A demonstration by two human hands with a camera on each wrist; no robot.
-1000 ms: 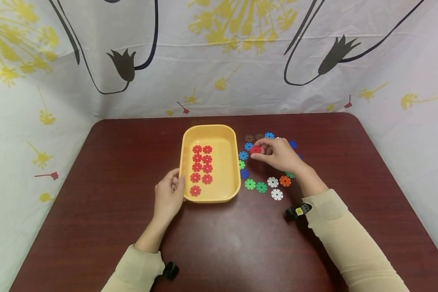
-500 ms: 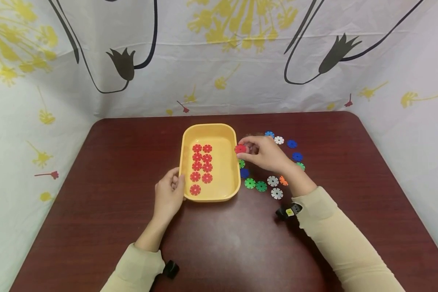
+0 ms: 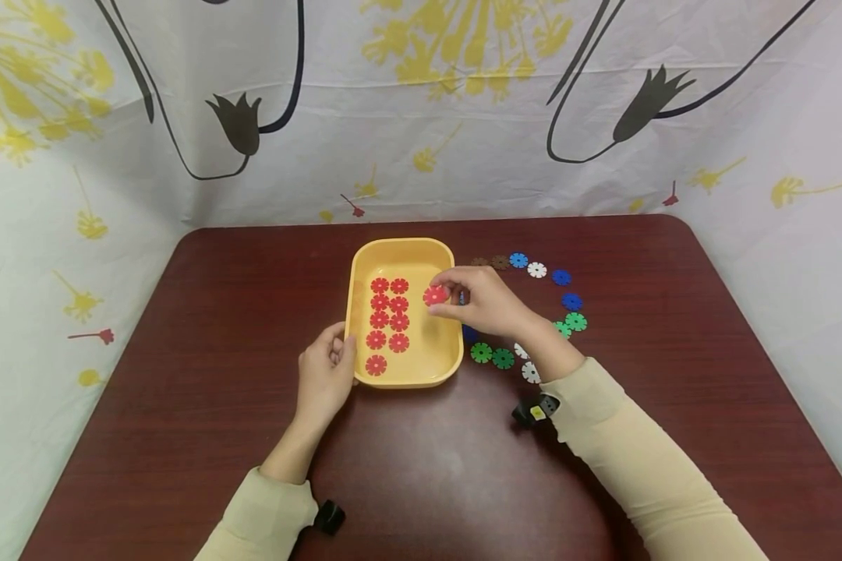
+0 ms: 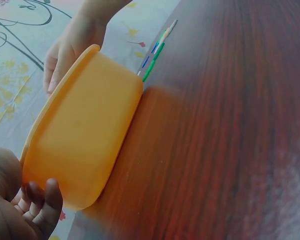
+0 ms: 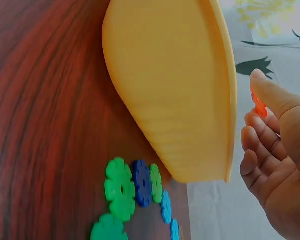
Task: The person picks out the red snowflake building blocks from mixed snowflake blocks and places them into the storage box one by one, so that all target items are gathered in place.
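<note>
A yellow tray point(image 3: 429, 360) stands on the table, with red notched discs point(image 3: 379, 319) laid flat in two columns along its left half. My left hand point(image 3: 326, 375) holds the tray's left wall near its front corner, thumb at the rim. Above the tray's right half, my right hand point(image 3: 487, 302) pinches another red notched disc point(image 3: 433, 295) between thumb and fingers. The right wrist view shows that disc point(image 5: 259, 104) held apart from the tray point(image 5: 175, 85), above its rim.
Right of the tray, more notched discs lie in a rough ring: green point(image 3: 503, 358), white point(image 3: 536, 269), blue point(image 3: 561, 277) and brown point(image 3: 500, 262). My right hand and forearm cover part of the ring. A patterned cloth point(image 3: 421, 187) hangs behind the dark wooden table point(image 3: 252, 312).
My right hand has carried the red disc leftward from above the ring of discs, across the tray's right rim, to over the tray. The left hand and tray stay put.
</note>
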